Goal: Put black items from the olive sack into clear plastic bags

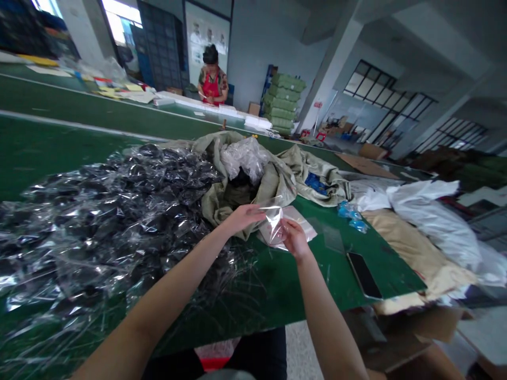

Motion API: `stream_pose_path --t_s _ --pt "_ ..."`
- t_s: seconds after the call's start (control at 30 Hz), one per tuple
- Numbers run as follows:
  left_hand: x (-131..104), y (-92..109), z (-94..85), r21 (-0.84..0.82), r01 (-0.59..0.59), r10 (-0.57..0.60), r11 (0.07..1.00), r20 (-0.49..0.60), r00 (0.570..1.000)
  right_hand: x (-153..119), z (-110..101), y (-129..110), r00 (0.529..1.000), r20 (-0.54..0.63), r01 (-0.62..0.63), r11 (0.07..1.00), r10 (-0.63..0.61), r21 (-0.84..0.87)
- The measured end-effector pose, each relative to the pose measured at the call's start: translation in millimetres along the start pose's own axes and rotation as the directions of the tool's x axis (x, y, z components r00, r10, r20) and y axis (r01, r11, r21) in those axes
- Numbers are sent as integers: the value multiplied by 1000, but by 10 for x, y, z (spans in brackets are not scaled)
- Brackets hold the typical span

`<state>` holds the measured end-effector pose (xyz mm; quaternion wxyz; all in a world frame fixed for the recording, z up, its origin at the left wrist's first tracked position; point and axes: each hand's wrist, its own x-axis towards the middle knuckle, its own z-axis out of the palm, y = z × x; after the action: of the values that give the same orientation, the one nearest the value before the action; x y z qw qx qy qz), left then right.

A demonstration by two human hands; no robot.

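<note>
Between my two hands is a clear plastic bag [273, 215], shiny and see-through. My left hand [246, 217] pinches its left side, and my right hand [292, 236] grips its right edge. Below it lies a stack of flat clear bags [303, 221] on the green table [277, 295]. Just beyond my hands an olive cloth sack [216, 198] gapes, with crumpled clear plastic [245, 155] at its mouth and something dark inside. To the left spreads a big heap of dark items in clear wrappers [130, 211].
A phone [364, 275] lies near the table's right edge. Blue plastic packets [352, 216] and a second olive sack [317, 177] are to the right, with white sacks [435, 211] past them. A co-worker in a red apron [213, 84] stands at the far table.
</note>
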<state>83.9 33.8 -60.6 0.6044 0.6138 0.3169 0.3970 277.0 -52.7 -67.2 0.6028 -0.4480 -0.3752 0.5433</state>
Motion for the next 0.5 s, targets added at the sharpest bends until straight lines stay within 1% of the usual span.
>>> stream_pose_path --t_s 0.07,0.1,0.17,0.23,0.37,0.5 --pt "-9 2 23 -32 93 -94 995 -39 995 -31 22 0 998 33 -61 998 60 20" --pt "-13 -2 17 -27 113 -115 993 -73 991 -42 29 13 995 58 -85 996 83 37" --pt "-23 -21 -24 -21 106 -108 994 -152 982 -58 41 67 989 104 -113 990 104 84" --pt "-35 -53 -86 -18 95 -96 995 -227 969 -74 64 141 990 111 -104 989 92 108" --pt "-69 -119 -207 11 84 -76 996 -320 944 -96 178 257 999 12 -52 998 51 22" --pt "-117 -149 -269 52 62 -40 997 -347 937 -78 329 255 993 -121 -25 997 17 -68"
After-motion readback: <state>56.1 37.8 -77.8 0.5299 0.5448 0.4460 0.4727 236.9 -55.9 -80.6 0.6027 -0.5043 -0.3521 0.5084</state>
